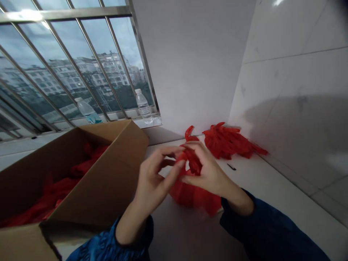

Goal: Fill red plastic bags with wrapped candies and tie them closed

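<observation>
In the middle of the head view, my left hand (154, 175) pinches the twisted top of a thin, sheer red plastic bag (195, 197) between thumb and fingers. My right hand (208, 166) curls round the same gathered part from the other side, and some of it is hidden behind the fingers. Below both hands the rest of the bag spreads out over the white surface. Just beyond the fingertips a narrow red piece (190, 132) curls up near the wall.
A heap of red bags (228, 139) lies in the back corner, with a small dark object (231, 166) before it. At left stands an open cardboard box (108, 174) holding red material (67, 185). Two plastic bottles, one clear (144, 107) and one blue-labelled (88, 111), stand by the barred window.
</observation>
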The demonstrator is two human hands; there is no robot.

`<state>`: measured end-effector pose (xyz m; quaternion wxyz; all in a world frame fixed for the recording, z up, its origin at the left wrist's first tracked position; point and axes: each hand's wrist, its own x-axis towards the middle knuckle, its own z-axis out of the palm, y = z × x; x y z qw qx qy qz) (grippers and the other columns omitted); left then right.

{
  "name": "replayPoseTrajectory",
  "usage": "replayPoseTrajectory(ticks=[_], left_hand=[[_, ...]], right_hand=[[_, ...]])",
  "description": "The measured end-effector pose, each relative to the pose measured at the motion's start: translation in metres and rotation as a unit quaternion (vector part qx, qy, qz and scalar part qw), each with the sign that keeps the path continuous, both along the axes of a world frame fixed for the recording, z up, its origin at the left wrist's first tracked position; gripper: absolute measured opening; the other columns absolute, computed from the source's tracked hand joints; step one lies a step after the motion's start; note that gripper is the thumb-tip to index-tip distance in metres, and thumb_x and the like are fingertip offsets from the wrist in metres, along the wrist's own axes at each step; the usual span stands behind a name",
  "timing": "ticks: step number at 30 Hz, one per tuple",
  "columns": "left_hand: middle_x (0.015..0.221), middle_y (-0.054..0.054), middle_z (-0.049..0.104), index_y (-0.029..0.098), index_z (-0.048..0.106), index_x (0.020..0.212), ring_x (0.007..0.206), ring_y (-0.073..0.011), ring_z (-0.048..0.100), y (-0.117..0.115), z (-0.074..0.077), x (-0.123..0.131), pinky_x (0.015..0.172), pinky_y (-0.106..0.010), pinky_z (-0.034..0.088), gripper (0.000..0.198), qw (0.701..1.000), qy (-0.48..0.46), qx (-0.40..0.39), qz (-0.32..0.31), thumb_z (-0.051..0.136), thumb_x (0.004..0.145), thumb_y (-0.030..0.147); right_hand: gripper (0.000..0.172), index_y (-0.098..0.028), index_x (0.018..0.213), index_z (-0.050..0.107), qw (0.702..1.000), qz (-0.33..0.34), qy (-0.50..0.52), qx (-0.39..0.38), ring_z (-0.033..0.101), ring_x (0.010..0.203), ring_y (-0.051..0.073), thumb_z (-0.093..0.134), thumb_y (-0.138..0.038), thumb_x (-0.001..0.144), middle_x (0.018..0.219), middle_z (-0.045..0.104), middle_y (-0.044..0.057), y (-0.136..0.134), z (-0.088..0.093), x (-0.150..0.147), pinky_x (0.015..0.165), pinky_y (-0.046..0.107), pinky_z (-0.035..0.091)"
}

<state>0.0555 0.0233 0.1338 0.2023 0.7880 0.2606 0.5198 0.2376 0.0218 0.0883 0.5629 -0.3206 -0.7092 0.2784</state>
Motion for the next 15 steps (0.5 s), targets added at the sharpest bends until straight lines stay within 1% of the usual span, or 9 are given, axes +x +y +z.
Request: replayPoseTrajectory(ticks=[2,3,4,6,7,9,10,12,15], left_hand=[[0.111,-0.004,0.067,0.026,0.065,0.117,0.101,-0.0165,0.064,-0.001,-0.008,0.005,0.088,-0.028,0.055,0.032,0.998,0.045,0.021,-0.042,0.066,0.089,0.012],[0.116,-0.005,0.065,0.026,0.064,0.118,0.108,-0.0188,0.062,-0.001,-0.015,0.006,0.093,-0.032,0.053,0.033,0.999,0.033,0.03,-0.031,0.067,0.088,0.013],[0.121,-0.006,0.062,0.026,0.062,0.12,0.114,-0.021,0.059,-0.001,-0.023,0.008,0.097,-0.036,0.05,0.035,0.999,-0.001,0.032,-0.005,0.067,0.088,0.014],[0.134,-0.007,0.054,0.029,0.054,0.129,0.125,-0.0239,0.051,0.002,-0.042,0.012,0.103,-0.04,0.046,0.049,0.995,-0.084,0.0,0.045,0.071,0.085,0.018],[0.139,-0.007,0.05,0.031,0.047,0.136,0.128,-0.0245,0.049,0.003,-0.053,0.014,0.105,-0.041,0.044,0.06,0.993,-0.107,-0.041,0.041,0.074,0.084,0.021],[0.142,-0.008,0.049,0.033,0.036,0.144,0.13,-0.0244,0.048,0.007,-0.07,0.017,0.108,-0.041,0.041,0.072,0.981,-0.113,-0.156,-0.02,0.075,0.083,0.025],[0.138,-0.008,0.054,0.031,0.037,0.144,0.126,-0.0238,0.052,0.009,-0.076,0.018,0.107,-0.04,0.041,0.07,0.969,-0.111,-0.214,-0.057,0.074,0.085,0.027],[0.113,-0.007,0.066,0.024,0.047,0.138,0.107,-0.021,0.062,0.014,-0.082,0.015,0.097,-0.035,0.046,0.054,0.935,-0.115,-0.316,-0.11,0.069,0.089,0.029],[0.077,0.0,0.065,0.02,0.055,0.13,0.077,-0.0148,0.062,0.022,-0.08,0.005,0.08,-0.026,0.047,0.042,0.883,-0.159,-0.417,-0.148,0.066,0.091,0.029]], right_hand=[[0.029,-0.025,0.113,0.062,0.999,0.0,-0.034,0.041,0.054,0.116,0.022,0.069,-0.023,0.086,0.124,0.05,0.007,0.005,-0.004,-0.007,0.1,0.04,0.047],[0.017,-0.025,0.107,0.065,0.999,-0.002,-0.03,0.045,0.055,0.114,0.021,0.062,-0.024,0.091,0.12,0.052,0.007,0.009,-0.006,-0.008,0.1,0.039,0.047],[0.013,-0.024,0.104,0.067,0.999,-0.003,-0.017,0.036,0.056,0.112,0.02,0.057,-0.025,0.095,0.115,0.054,0.007,0.012,-0.007,-0.009,0.1,0.039,0.046],[0.018,-0.025,0.102,0.069,0.999,0.004,0.034,-0.014,0.058,0.108,0.019,0.053,-0.031,0.098,0.107,0.059,0.005,0.017,-0.009,-0.008,0.1,0.038,0.045],[0.02,-0.025,0.104,0.07,0.996,0.021,0.067,-0.054,0.06,0.103,0.018,0.053,-0.035,0.098,0.103,0.061,0.004,0.018,-0.01,-0.007,0.097,0.036,0.047],[0.024,-0.026,0.11,0.069,0.977,0.074,0.134,-0.145,0.062,0.086,0.015,0.054,-0.039,0.098,0.095,0.065,0.002,0.021,-0.012,-0.006,0.08,0.03,0.052],[0.026,-0.026,0.114,0.068,0.965,0.099,0.161,-0.182,0.061,0.075,0.013,0.055,-0.041,0.097,0.091,0.065,0.001,0.022,-0.013,-0.005,0.069,0.027,0.052],[0.031,-0.024,0.119,0.066,0.947,0.136,0.188,-0.223,0.055,0.059,0.01,0.057,-0.042,0.095,0.082,0.064,0.0,0.024,-0.015,-0.001,0.054,0.023,0.047],[0.031,-0.021,0.119,0.063,0.953,0.161,0.137,-0.217,0.055,0.057,0.01,0.057,-0.04,0.095,0.076,0.064,-0.001,0.024,-0.012,0.006,0.054,0.023,0.047]])
